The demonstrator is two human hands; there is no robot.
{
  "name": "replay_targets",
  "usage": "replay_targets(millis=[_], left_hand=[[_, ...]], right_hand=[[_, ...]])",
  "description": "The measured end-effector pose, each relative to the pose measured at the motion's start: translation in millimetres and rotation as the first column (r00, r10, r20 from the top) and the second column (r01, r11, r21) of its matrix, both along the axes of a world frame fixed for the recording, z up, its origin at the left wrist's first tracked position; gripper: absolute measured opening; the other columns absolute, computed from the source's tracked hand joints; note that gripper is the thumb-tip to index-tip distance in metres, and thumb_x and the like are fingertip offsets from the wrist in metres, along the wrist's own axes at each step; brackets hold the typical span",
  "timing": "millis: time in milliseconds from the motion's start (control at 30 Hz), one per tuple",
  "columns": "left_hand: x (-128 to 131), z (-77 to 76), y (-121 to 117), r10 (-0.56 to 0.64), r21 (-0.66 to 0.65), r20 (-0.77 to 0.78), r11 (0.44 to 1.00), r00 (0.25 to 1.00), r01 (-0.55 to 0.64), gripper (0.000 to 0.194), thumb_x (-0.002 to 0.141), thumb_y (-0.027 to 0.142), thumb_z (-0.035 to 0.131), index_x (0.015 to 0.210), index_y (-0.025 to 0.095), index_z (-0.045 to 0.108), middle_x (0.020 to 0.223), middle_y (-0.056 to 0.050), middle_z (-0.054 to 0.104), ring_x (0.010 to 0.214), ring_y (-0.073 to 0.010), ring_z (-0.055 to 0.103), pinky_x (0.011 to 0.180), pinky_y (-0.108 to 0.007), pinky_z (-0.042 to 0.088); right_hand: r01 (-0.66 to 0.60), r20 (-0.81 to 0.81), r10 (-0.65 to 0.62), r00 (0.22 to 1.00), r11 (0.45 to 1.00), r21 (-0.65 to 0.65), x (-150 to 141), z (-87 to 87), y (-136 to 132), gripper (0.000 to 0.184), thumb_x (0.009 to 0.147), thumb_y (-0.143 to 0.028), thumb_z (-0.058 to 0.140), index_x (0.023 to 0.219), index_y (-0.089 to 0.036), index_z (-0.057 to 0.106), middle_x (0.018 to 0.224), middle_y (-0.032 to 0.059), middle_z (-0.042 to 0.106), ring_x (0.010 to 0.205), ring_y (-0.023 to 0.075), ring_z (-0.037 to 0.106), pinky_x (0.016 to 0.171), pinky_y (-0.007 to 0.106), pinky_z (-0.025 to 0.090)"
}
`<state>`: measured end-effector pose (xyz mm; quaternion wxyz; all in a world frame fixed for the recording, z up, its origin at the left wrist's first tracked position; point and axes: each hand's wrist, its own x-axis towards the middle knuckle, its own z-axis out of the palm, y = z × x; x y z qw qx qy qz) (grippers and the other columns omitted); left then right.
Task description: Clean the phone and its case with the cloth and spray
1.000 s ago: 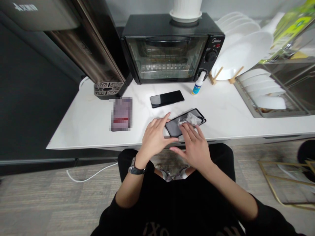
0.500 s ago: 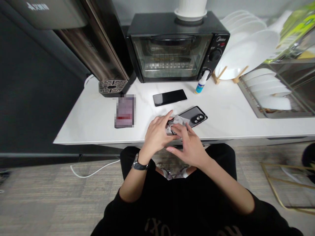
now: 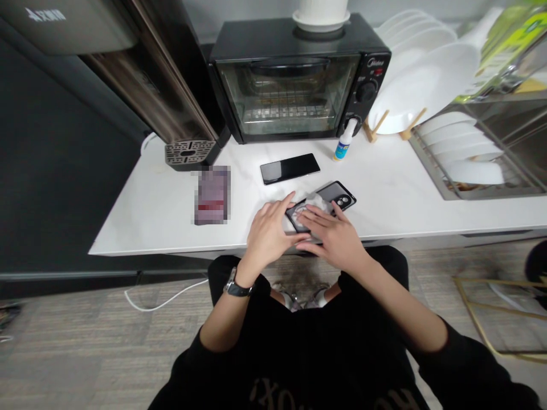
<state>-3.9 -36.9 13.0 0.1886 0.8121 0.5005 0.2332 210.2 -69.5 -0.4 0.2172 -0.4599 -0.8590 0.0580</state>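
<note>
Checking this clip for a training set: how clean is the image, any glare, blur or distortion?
Head view: the left hand and right hand look sharp, glare streaks the black phone on the counter, wide-lens curvature bends the frame's edges, and a mosaic block hides one item.

a kitchen is indicated by the toaster oven (image 3: 286, 85) and by white plates (image 3: 457, 142) held in a steel dish rack (image 3: 427, 171).

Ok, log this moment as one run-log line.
left hand: at edge of black smartphone | right hand: on white cloth over it
</note>
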Motion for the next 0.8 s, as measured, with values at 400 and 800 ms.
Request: replay_targets(millis=[400, 800], left_hand=[[1.1, 1.1, 0.6, 0.001, 0.007, -0.019, 1.000, 1.000, -0.001, 0.095, 0.084, 0.046, 0.088, 0.164, 0.025, 0.040, 0.142, -0.006, 0.070, 0.121, -0.0302, 0.061, 0.108, -0.045, 0.049], [1.4, -0.4, -0.4, 0.016, 0.022, -0.042, 1.000, 0.999, -0.015, 0.103, 0.079, 0.052, 0.091, 0.164, 0.026, 0.038, 0.141, -0.006, 0.069, 0.121, -0.0315, 0.060, 0.108, -0.046, 0.049]], right_hand=[[0.075, -0.073, -0.070, 0.995, 0.994, 0.073, -12.8, -3.5, -11.8, 0.078, 0.099, -0.076, 0.051, 0.144, -0.014, 0.065, 0.143, 0.0159, 0.072, 0.141, 0.0328, 0.063, 0.131, 0.061, 0.030], [0.218, -0.053, -0.215, 0.975, 0.973, 0.074, 10.3, -1.8, 4.0, 0.072, 0.103, -0.071, 0.049, 0.143, -0.013, 0.065, 0.145, 0.0177, 0.071, 0.143, 0.0354, 0.061, 0.132, 0.066, 0.024]])
